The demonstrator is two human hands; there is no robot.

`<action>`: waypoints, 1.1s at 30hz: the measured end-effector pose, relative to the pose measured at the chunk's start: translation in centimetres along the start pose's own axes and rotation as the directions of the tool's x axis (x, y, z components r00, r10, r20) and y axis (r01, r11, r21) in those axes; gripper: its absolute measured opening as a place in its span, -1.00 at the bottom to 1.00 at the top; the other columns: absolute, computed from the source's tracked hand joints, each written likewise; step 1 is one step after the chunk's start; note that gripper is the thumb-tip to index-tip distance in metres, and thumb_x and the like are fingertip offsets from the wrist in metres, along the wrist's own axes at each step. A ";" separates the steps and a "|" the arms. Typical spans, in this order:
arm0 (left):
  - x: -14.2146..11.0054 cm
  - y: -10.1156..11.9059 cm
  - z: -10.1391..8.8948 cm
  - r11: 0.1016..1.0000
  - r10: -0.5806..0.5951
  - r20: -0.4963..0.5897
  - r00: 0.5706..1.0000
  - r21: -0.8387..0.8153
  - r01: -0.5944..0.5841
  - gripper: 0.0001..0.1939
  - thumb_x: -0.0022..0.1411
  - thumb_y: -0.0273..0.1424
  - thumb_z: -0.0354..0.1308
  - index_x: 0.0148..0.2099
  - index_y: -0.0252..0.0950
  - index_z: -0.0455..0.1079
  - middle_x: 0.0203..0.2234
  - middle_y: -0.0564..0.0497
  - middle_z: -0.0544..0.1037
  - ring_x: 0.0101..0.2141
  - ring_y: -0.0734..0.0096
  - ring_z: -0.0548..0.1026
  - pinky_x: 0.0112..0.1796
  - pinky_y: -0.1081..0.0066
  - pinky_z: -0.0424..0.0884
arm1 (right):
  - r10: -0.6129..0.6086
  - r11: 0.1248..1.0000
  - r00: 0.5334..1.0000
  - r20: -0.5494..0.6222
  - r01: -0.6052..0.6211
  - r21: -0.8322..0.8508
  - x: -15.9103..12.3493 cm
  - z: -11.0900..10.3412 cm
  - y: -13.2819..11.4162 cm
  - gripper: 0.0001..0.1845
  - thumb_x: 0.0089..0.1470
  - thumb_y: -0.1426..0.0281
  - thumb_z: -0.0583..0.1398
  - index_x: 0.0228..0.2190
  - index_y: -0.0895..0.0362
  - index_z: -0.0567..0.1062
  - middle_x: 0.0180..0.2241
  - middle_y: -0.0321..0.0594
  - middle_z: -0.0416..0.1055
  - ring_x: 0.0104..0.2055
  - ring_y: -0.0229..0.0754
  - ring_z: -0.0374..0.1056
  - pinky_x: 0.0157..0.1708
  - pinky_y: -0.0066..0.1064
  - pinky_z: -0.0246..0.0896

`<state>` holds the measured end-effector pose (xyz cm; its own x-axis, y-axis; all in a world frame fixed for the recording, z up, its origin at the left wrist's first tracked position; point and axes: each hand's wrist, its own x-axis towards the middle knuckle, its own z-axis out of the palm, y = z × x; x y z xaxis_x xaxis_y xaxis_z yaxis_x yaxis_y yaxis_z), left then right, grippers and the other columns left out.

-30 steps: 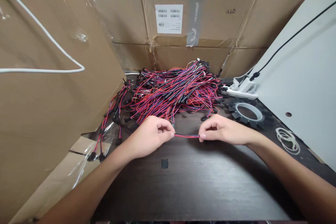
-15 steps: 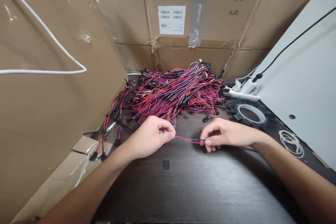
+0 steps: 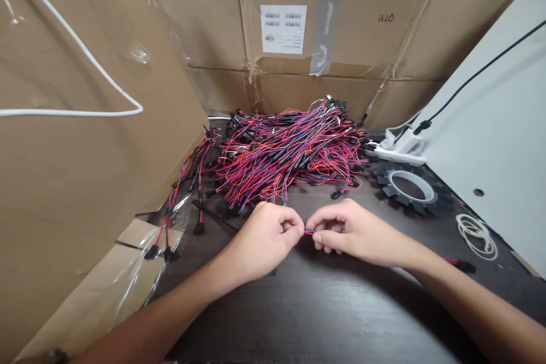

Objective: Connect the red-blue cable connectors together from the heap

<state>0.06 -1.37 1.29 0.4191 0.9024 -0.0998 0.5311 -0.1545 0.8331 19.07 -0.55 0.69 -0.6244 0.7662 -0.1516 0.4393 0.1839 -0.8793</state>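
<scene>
Between my two hands runs a short stretch of a red and blue wire cable (image 3: 309, 232). My left hand (image 3: 273, 239) pinches it between thumb and forefinger. Close by on the right, my right hand (image 3: 350, 233) pinches the same cable, its other fingers curled underneath. A black connector (image 3: 464, 265) on red wire shows beyond my right forearm. Behind the hands lies a large heap of red and blue wire cables (image 3: 290, 153) with black connectors. A dark square patch on the table is mostly covered by my left hand.
A roll of black tape pieces (image 3: 412, 189) on a white ring lies at the right, near a coil of pale cord (image 3: 476, 237). Behind it sits a white power strip (image 3: 401, 153). Several wired connectors (image 3: 167, 251) lie at left. Cardboard boxes (image 3: 222, 23) stand behind and at left.
My left hand has moved right and slightly nearer, closing the gap to my right hand. The visible cable between them is much shorter. A black connector now shows past my right forearm.
</scene>
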 end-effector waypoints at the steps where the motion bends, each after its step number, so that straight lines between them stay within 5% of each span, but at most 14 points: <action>1: 0.0 -0.1 0.1 1.000 0.003 -0.008 1.000 0.006 -0.003 -0.81 0.09 -0.52 0.05 -0.47 -0.40 0.48 -0.68 0.10 0.34 -0.61 0.58 0.19 -0.54 0.55 0.11 | -0.026 0.998 0.999 -0.036 0.023 -0.063 0.0 0.2 0.0 -0.84 0.09 0.48 0.12 -0.34 0.23 0.51 -0.52 -0.27 0.46 -0.53 -0.34 0.32 -0.45 -0.52 0.20; 9: 0.5 -0.9 0.6 1.000 -0.005 -0.003 1.000 -0.011 0.005 -0.81 0.09 -0.50 0.04 -0.46 -0.41 0.46 -0.64 0.08 0.37 -0.58 0.56 0.24 -0.53 0.55 0.13 | -0.255 0.878 0.947 -0.195 0.143 -0.457 0.0 2.0 0.5 -0.77 0.15 0.55 0.06 -0.40 0.20 0.51 -0.47 -0.26 0.43 -0.44 -0.29 0.28 -0.38 -0.44 0.07; 24: 0.6 -0.4 -0.9 0.955 -0.101 0.126 0.987 -0.266 0.132 -0.85 0.01 -0.40 0.11 -0.51 -0.39 0.38 -0.73 0.18 0.19 -0.65 0.63 0.09 -0.61 0.54 -0.02 | -0.412 0.875 0.862 -0.294 0.285 -0.391 -0.2 2.4 0.8 -0.89 0.11 0.52 0.10 -0.34 0.22 0.45 -0.57 -0.34 0.32 -0.55 -0.37 0.19 -0.49 -0.53 0.06; 33: 0.5 -0.2 -1.1 0.930 -0.141 0.173 0.975 -0.315 0.190 -0.89 -0.02 -0.44 0.09 -0.49 -0.39 0.38 -0.74 0.19 0.21 -0.68 0.65 0.09 -0.64 0.56 -0.03 | -0.578 0.773 0.775 -0.256 0.419 -0.476 0.0 2.1 1.2 -0.84 0.16 0.54 0.10 -0.43 0.25 0.46 -0.52 -0.27 0.37 -0.51 -0.37 0.21 -0.46 -0.53 0.07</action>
<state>-0.63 -0.49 1.70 0.4610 0.8319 -0.3087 0.3421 0.1544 0.9269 18.28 -1.64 -1.32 -0.5725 0.6452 0.5059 0.3857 0.7564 -0.5283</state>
